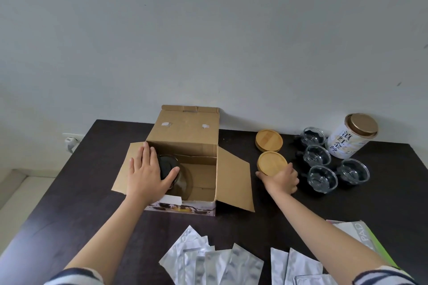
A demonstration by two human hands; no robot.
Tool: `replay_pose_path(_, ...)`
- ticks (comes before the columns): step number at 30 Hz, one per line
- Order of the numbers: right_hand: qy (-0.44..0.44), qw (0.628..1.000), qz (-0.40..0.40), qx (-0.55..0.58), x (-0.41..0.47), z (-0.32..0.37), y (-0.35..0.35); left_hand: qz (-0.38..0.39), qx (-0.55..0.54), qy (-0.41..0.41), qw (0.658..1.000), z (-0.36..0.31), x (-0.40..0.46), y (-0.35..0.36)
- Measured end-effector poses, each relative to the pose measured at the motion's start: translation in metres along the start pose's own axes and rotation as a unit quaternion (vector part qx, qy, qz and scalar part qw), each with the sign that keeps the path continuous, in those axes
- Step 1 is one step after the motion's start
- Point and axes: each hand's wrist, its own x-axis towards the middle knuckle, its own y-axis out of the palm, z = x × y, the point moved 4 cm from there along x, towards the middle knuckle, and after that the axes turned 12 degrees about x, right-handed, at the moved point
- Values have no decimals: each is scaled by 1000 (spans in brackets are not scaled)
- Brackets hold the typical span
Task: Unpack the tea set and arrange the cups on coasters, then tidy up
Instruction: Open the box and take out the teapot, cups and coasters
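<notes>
Striped sleeves [76,276] framed the bottom edge, and just beyond them silver pouches [213,261] lay fanned on the dark table [69,203], with a second batch to their right partly over a green-edged pad [361,233].

Further in stood the open box [185,150], its flaps spread left and right and its rear flap upright against the wall [208,30]. Inside, at the left, sat a dark glass teapot [171,173]. The left hand [146,173] rested over the box's left edge, its fingers straight and flat along the flap, its thumb lying across the teapot's lid; it did not curl round anything.

Right of the box, the right hand [281,180] pinched the near rim of a round wooden coaster [272,163], thumb at the left of the rim and fingers curled round the right. That coaster lay flat or nearly flat on the table; whether it was lifted could not be told. Behind it, almost touching, sat a stack of coasters [268,140].

Four glass cups [323,178] stood right of the coasters, directly on the table. Beyond them a white tin [349,139] with a gold lid leaned near the wall.
</notes>
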Motion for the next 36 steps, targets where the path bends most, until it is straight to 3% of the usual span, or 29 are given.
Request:
replay_pose_path(2,-11,1000,-6,14,-9,7,-3,12,6,0,1000,0,-1,0)
replay_pose_path(5,-102,991,4,84,-34,31,-7,5,0,-15,1000,1,-3,-4)
replay_pose_path(11,-280,931,127,198,-115,92,2,14,-46,-18,999,6,-12,-10)
replay_pose_path(14,-308,927,162,139,-143,107,20,14,-57,20,998,14,-13,-12)
replay_pose_path(19,-222,957,164,94,-161,98,52,42,-53,119,991,40,-25,-7)
replay_pose_path(31,-228,958,161,58,-194,131,116,53,-142,129,980,115,3,3)
replay_pose_path(34,-302,947,105,-34,-204,138,116,51,-170,144,973,119,9,5)
replay_pose_path(36,-398,910,82,-79,-216,148,114,44,-191,156,968,118,9,7)
